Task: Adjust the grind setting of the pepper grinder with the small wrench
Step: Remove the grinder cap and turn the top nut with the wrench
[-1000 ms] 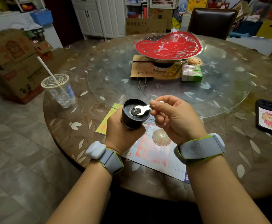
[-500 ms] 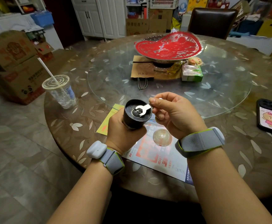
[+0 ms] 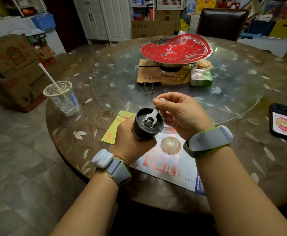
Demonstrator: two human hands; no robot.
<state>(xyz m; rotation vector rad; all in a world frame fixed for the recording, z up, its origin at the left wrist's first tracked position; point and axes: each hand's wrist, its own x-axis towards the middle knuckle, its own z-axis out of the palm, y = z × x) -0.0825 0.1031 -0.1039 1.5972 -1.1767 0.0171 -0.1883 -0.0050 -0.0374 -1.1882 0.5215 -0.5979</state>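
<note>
My left hand (image 3: pixel 130 142) grips a black pepper grinder (image 3: pixel 154 129) held above the table's near edge, its open end tilted up toward me. A small silver wrench (image 3: pixel 153 114) sits with its open jaw on the metal nut in the grinder's centre. My right hand (image 3: pixel 180 114) pinches the wrench's handle between thumb and fingers, just right of the grinder. Most of the grinder's body is hidden in my left palm.
A clear domed cap (image 3: pixel 170 144) lies on a printed sheet (image 3: pixel 176 172) below my hands. A plastic cup with a straw (image 3: pixel 62 97) stands left. A phone (image 3: pixel 285 122) lies right. A red heart-shaped tray (image 3: pixel 175 49) and snack packs (image 3: pixel 201 76) sit on the glass turntable (image 3: pixel 233 103).
The wrench handle has swung from pointing right to pointing up and away, turning on the nut. My right hand rose and moved with it. The left hand keeps holding the grinder.
</note>
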